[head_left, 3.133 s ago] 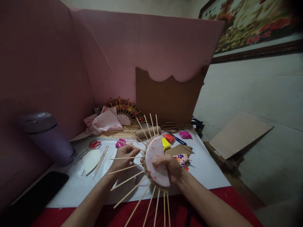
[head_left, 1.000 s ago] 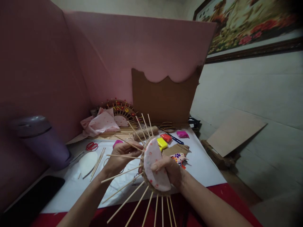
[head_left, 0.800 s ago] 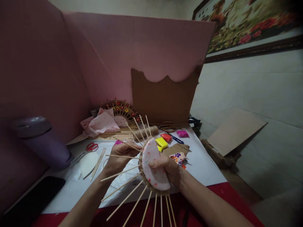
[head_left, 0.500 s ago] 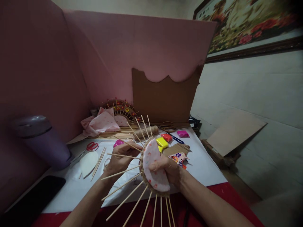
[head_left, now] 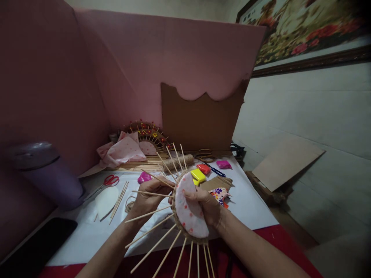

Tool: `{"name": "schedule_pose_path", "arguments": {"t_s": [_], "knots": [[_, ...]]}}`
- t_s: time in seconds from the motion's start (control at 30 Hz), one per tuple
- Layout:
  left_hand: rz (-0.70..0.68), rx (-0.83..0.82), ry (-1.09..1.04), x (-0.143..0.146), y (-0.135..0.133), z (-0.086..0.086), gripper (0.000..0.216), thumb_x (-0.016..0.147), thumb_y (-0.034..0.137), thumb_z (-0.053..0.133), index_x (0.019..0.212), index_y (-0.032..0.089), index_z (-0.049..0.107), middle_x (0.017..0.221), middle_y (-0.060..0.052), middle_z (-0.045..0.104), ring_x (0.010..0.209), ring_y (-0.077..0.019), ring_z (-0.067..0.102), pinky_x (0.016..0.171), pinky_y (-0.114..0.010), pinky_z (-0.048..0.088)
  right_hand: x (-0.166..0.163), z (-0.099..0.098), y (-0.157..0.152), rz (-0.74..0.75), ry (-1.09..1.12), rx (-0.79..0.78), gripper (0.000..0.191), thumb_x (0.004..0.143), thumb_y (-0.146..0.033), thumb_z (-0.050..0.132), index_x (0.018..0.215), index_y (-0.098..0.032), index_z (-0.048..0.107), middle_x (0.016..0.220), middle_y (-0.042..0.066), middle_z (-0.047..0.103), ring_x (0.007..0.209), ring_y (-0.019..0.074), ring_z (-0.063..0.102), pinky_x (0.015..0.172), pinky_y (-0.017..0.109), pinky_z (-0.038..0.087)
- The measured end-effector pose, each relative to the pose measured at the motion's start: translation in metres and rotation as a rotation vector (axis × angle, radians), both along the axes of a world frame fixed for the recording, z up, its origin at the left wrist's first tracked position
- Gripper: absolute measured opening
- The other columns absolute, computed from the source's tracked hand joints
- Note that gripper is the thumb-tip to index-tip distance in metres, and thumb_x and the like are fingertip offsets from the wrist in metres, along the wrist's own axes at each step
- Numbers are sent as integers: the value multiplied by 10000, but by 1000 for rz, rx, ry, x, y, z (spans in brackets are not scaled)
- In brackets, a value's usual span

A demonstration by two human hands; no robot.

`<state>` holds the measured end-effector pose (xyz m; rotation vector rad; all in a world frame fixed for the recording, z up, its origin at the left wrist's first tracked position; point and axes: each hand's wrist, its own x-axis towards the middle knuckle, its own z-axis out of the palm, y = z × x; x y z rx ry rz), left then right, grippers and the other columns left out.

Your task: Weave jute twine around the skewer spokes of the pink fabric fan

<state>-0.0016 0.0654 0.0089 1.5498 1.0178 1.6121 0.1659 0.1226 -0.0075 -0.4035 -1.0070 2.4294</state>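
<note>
My right hand (head_left: 209,206) grips a half-disc covered in pale fabric with red dots (head_left: 189,216), thumb on its face and fingers behind. Brown twine (head_left: 181,227) runs along its curved edge. Thin wooden sticks (head_left: 153,247) fan out from that edge to the upper middle, left and bottom. Beside the left part of the edge, my left hand (head_left: 152,195) is closed behind the sticks. Its fingertips are partly hidden, so what they pinch cannot be made out. A small loop of twine (head_left: 129,205) lies by my left wrist.
Red-handled scissors (head_left: 111,179), a white teardrop-shaped piece (head_left: 106,202) and loose sticks (head_left: 119,202) lie left. Behind are a twine roll (head_left: 178,163), coloured packets (head_left: 198,176), a blue cutter (head_left: 217,171) and a finished-looking decorated fan (head_left: 149,141). A purple bottle (head_left: 53,177) stands far left.
My right thumb has shifted up slightly on the fabric. My left hand has moved slightly at the stick edge, and the twine loop by my wrist shows more clearly. The half-disc stays held.
</note>
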Motion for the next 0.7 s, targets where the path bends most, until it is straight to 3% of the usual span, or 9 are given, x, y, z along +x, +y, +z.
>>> {"name": "schedule_pose_path", "arguments": {"t_s": [0.17,0.37,0.47,0.6,0.7], "knots": [[8,29,61,0,0,-3,109,719,232,636,768,164,706,752,-79,677,703,-206,616,636,-304,480,2,1,0,-27,-65,27,288,566,-128,691,836,-116,591,689,44,672,548,130,596,535,235,459],[238,129,397,-5,0,5,76,728,182,616,731,186,692,679,-41,634,680,-173,545,649,-294,424,2,6,-5,3,-54,58,264,563,-129,679,813,-102,601,640,51,662,547,140,602,529,244,468],[300,52,501,-11,-1,13,102,749,218,585,683,177,652,665,-28,574,695,-171,493,664,-296,387,2,6,-5,20,-69,62,269,548,-119,681,804,-98,599,657,45,658,539,117,589,536,228,466],[174,-137,304,-19,-2,18,181,783,297,532,657,167,537,629,7,499,613,-131,451,595,-258,369,1,5,-6,20,-103,72,281,548,-134,682,809,-113,582,663,34,653,530,120,592,515,224,457],[93,-149,178,-23,-3,18,174,781,306,531,686,160,524,637,8,493,610,-122,452,586,-248,372,0,6,-8,3,-121,66,266,550,-129,679,791,-124,566,630,13,641,507,113,583,504,218,447]]}}
